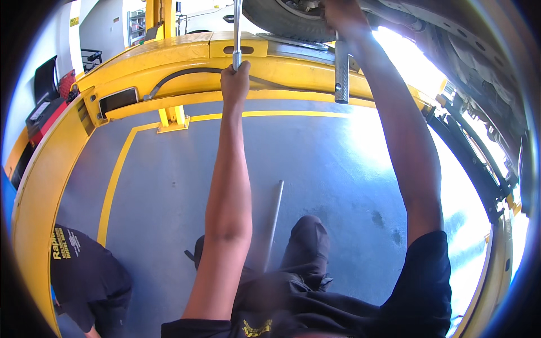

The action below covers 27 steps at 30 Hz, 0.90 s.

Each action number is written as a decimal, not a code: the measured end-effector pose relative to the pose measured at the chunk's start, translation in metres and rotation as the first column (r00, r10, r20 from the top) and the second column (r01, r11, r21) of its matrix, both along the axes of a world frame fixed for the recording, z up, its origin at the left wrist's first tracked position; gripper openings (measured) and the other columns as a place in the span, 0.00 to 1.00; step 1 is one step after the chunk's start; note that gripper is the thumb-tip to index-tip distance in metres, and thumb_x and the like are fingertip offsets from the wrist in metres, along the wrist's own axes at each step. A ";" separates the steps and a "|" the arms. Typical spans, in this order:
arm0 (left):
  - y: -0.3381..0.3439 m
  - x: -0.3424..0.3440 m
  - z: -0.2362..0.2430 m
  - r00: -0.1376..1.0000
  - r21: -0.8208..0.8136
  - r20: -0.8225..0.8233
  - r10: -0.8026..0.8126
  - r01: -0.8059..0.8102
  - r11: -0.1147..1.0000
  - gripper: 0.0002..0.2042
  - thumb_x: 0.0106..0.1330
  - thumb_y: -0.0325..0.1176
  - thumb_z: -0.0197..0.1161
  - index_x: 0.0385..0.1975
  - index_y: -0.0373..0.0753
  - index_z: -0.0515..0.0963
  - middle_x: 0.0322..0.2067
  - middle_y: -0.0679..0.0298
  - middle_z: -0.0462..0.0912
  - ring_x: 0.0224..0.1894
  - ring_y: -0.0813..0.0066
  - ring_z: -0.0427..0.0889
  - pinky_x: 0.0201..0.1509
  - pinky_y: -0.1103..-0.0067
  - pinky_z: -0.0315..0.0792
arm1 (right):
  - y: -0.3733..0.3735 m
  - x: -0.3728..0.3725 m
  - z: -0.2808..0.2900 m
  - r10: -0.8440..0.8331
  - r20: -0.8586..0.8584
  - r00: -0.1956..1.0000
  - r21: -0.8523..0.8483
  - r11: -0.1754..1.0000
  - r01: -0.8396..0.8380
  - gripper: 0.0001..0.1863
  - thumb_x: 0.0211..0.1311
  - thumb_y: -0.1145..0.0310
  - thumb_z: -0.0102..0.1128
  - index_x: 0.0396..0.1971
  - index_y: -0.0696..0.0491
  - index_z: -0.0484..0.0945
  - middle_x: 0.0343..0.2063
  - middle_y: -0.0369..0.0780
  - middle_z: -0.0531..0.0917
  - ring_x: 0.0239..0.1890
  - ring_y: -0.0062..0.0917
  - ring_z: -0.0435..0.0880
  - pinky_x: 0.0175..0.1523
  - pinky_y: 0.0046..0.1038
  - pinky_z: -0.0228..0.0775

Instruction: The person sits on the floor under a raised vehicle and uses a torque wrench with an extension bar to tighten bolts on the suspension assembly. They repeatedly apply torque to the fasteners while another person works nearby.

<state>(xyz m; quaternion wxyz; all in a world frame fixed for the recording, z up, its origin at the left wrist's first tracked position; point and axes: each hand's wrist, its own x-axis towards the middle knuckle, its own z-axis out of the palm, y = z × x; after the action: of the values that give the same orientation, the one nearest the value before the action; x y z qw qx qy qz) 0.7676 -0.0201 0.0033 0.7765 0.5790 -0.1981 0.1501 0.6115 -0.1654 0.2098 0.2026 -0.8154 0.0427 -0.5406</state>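
The left hand point(235, 83) is clenched round an upright bar point(237, 35) before the yellow lift point(183, 53), and could slip if its grip loosens; the right hand's point(340, 18) grip, near the tyre point(267, 21), is unclear.

Shiny metal bar point(237, 34), knurled metal handle point(342, 73), glossy floor point(169, 169), matt rubber tyre point(270, 21).

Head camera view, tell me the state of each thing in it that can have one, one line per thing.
Silver bar, held at its lower end
Left hand, closed around the silver bar
Tyre, mounted
Right hand, raised beside the tyre; grip blurred, unclear
Knurled metal handle, free end pointing down
Black hose, bent in an arc
Grey rod, slanted, in neither hand
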 end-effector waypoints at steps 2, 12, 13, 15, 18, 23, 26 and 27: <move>0.001 0.000 0.001 1.000 0.002 0.016 0.010 -0.010 1.000 0.21 0.67 0.41 0.64 0.18 0.35 0.66 0.14 0.68 0.66 0.20 0.79 0.61 0.26 0.71 0.61 | 0.005 -0.049 -0.038 0.211 -0.239 0.948 0.058 0.977 -0.203 0.22 0.77 0.53 0.51 0.42 0.61 0.79 0.21 0.40 0.79 0.25 0.31 0.83 0.36 0.36 0.75; -0.009 -0.006 0.004 0.995 -0.061 -0.061 0.073 -0.077 0.995 0.18 0.66 0.39 0.62 0.19 0.32 0.70 0.15 0.64 0.71 0.21 0.76 0.66 0.28 0.69 0.66 | 0.035 -0.062 -0.080 -0.071 -0.047 0.996 -0.123 0.990 0.065 0.10 0.71 0.70 0.58 0.37 0.61 0.83 0.38 0.48 0.85 0.45 0.42 0.83 0.53 0.45 0.74; -0.010 -0.007 0.005 0.994 -0.044 -0.064 0.094 -0.097 0.994 0.18 0.65 0.39 0.62 0.19 0.32 0.70 0.15 0.63 0.70 0.21 0.76 0.66 0.27 0.69 0.64 | 0.033 -0.058 -0.084 0.013 0.033 0.999 -0.134 0.991 -0.009 0.14 0.73 0.67 0.56 0.34 0.64 0.81 0.31 0.52 0.84 0.37 0.47 0.84 0.47 0.47 0.74; -0.010 -0.010 0.004 0.996 -0.076 -0.062 0.063 -0.067 0.995 0.18 0.65 0.39 0.62 0.19 0.33 0.69 0.15 0.63 0.68 0.21 0.76 0.65 0.27 0.69 0.64 | 0.032 -0.035 -0.105 -0.098 0.160 0.982 -0.118 0.986 0.118 0.15 0.75 0.64 0.55 0.38 0.64 0.78 0.26 0.53 0.85 0.32 0.51 0.86 0.41 0.52 0.76; -0.008 -0.009 0.004 0.998 -0.070 -0.032 0.048 -0.050 0.996 0.17 0.65 0.38 0.61 0.19 0.33 0.68 0.15 0.66 0.65 0.22 0.79 0.62 0.27 0.69 0.61 | 0.036 0.045 -0.144 -0.330 0.030 0.943 -0.032 0.943 0.331 0.16 0.79 0.64 0.49 0.54 0.61 0.64 0.22 0.54 0.85 0.25 0.57 0.86 0.30 0.57 0.76; 0.000 0.000 0.002 1.000 0.000 -0.003 -0.017 0.017 1.000 0.18 0.71 0.39 0.63 0.18 0.44 0.67 0.15 0.74 0.62 0.18 0.84 0.58 0.24 0.75 0.55 | 0.000 0.207 -0.151 -0.130 0.408 0.904 0.084 0.991 0.105 0.13 0.80 0.63 0.48 0.51 0.55 0.59 0.24 0.56 0.85 0.28 0.61 0.84 0.35 0.61 0.73; 0.005 0.003 0.003 0.999 0.020 0.043 0.027 -0.028 0.999 0.19 0.70 0.39 0.62 0.19 0.37 0.66 0.15 0.70 0.62 0.21 0.82 0.59 0.26 0.72 0.58 | -0.011 0.218 -0.150 -0.063 0.363 0.930 0.114 0.993 0.023 0.14 0.79 0.63 0.48 0.52 0.56 0.59 0.26 0.57 0.85 0.31 0.63 0.84 0.37 0.62 0.71; 0.007 0.003 0.002 0.999 0.063 0.020 0.043 -0.044 0.997 0.20 0.69 0.39 0.62 0.19 0.34 0.66 0.15 0.68 0.62 0.22 0.80 0.59 0.27 0.70 0.60 | -0.013 0.208 -0.148 -0.029 0.341 0.940 0.118 0.993 -0.013 0.14 0.79 0.63 0.49 0.50 0.57 0.61 0.26 0.56 0.84 0.31 0.61 0.84 0.37 0.60 0.71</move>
<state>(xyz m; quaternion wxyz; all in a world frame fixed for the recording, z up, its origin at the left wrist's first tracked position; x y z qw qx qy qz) 0.7709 -0.0135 0.0055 0.7526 0.6059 -0.1973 0.1661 0.8192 -0.1783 0.0618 0.2527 -0.6954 0.0421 -0.6714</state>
